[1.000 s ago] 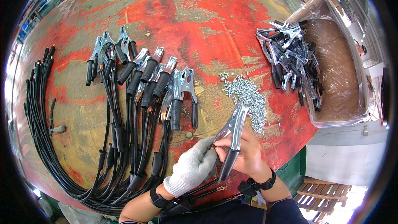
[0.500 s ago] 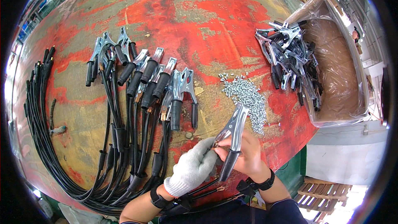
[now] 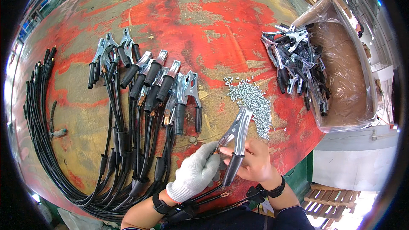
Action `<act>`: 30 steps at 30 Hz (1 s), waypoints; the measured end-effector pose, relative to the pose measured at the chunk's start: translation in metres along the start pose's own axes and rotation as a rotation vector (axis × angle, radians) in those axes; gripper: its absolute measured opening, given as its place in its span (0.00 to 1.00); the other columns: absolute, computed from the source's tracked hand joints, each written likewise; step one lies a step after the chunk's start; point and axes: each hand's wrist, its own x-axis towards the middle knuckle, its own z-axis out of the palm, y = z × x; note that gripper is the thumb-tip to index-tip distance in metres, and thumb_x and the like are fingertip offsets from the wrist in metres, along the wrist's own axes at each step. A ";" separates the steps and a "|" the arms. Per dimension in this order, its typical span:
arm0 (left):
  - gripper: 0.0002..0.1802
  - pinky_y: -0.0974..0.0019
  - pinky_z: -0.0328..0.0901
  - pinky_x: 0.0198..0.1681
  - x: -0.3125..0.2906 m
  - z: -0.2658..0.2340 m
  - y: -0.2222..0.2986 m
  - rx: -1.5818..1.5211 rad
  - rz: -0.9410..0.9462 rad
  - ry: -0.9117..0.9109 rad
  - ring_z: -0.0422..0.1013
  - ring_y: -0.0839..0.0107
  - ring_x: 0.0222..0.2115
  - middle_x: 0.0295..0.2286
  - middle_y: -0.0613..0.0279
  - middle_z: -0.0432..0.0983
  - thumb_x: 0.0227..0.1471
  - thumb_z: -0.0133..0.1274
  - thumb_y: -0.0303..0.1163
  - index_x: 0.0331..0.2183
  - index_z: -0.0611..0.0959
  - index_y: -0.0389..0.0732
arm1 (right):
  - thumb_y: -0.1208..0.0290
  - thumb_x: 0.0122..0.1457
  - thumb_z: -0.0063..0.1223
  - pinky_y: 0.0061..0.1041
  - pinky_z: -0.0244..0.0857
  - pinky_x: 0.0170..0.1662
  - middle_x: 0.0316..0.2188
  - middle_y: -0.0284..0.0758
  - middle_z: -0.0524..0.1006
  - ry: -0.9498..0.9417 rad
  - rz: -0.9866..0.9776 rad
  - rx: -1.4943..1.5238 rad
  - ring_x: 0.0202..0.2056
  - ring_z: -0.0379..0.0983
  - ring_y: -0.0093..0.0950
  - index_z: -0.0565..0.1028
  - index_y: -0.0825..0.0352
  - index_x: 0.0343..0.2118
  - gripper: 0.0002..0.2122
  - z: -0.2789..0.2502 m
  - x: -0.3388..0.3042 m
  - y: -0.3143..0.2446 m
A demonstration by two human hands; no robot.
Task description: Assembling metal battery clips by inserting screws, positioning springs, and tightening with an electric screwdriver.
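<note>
A silver ground clamp (image 3: 240,130) with black handle grips is held upright near the table's front edge, its jaws pointing away from me. My left hand (image 3: 197,174), in a white knitted glove, is closed around one of its handles; that handle is mostly hidden in the glove. A small copper-coloured end (image 3: 217,150) shows at the glove's fingertips. My bare right hand (image 3: 255,162) is behind the other black handle grip (image 3: 234,169), its thumb and fingers bent together inside the clamp beside the copper end. Whatever they pinch is too small to make out.
A pile of small silver screws (image 3: 251,102) lies beyond the clamp. Several finished-looking clamps (image 3: 155,74) on black cables (image 3: 55,162) spread across the left. At the right, loose clamps (image 3: 294,55) heap at a plastic-lined carton (image 3: 345,72). More cable ends (image 3: 223,195) lie below my hands.
The clamp has shifted slightly left in the picture, with both hands still at it. My right fingertips have drawn back a little from the copper end.
</note>
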 end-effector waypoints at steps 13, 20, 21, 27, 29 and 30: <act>0.19 0.71 0.68 0.22 0.005 0.007 0.002 0.037 0.095 0.077 0.73 0.74 0.17 0.21 0.60 0.77 0.56 0.46 0.32 0.50 0.72 0.37 | 0.69 0.40 0.64 0.29 0.66 0.25 0.24 0.30 0.73 -0.002 0.014 -0.046 0.25 0.72 0.31 0.75 0.62 0.25 0.09 -0.008 -0.007 0.005; 0.24 0.70 0.69 0.36 0.006 -0.011 -0.020 0.151 0.285 0.265 0.74 0.71 0.34 0.36 0.52 0.76 0.54 0.49 0.26 0.52 0.67 0.30 | 0.67 0.51 0.59 0.28 0.68 0.30 0.26 0.32 0.75 0.098 0.129 -0.119 0.28 0.74 0.30 0.77 0.59 0.36 0.09 -0.021 -0.019 0.045; 0.27 0.68 0.69 0.36 0.000 -0.012 -0.002 0.350 0.241 0.276 0.75 0.67 0.35 0.36 0.50 0.76 0.53 0.52 0.28 0.53 0.66 0.31 | 0.67 0.52 0.59 0.27 0.69 0.32 0.27 0.33 0.75 0.125 0.185 -0.206 0.29 0.74 0.30 0.77 0.59 0.38 0.10 -0.033 -0.029 0.068; 0.25 0.63 0.69 0.34 0.002 -0.007 0.046 1.199 -0.003 0.230 0.75 0.58 0.31 0.36 0.47 0.76 0.55 0.52 0.33 0.53 0.68 0.38 | 0.67 0.51 0.58 0.41 0.57 0.53 0.45 0.42 0.68 0.442 0.718 -0.448 0.49 0.64 0.41 0.61 0.62 0.56 0.29 -0.115 -0.078 0.210; 0.28 0.56 0.71 0.31 0.005 -0.013 0.026 1.346 -0.323 0.421 0.76 0.53 0.27 0.25 0.49 0.77 0.42 0.60 0.51 0.36 0.79 0.36 | 0.67 0.50 0.58 0.43 0.54 0.55 0.51 0.44 0.64 0.449 0.649 -0.574 0.53 0.60 0.44 0.57 0.62 0.59 0.33 -0.122 -0.062 0.234; 0.28 0.56 0.71 0.31 0.004 -0.014 0.018 1.351 -0.327 0.429 0.76 0.53 0.27 0.25 0.49 0.77 0.42 0.60 0.51 0.36 0.79 0.36 | 0.67 0.50 0.58 0.43 0.53 0.56 0.52 0.45 0.64 0.456 0.633 -0.584 0.55 0.59 0.44 0.56 0.62 0.59 0.33 -0.126 -0.054 0.244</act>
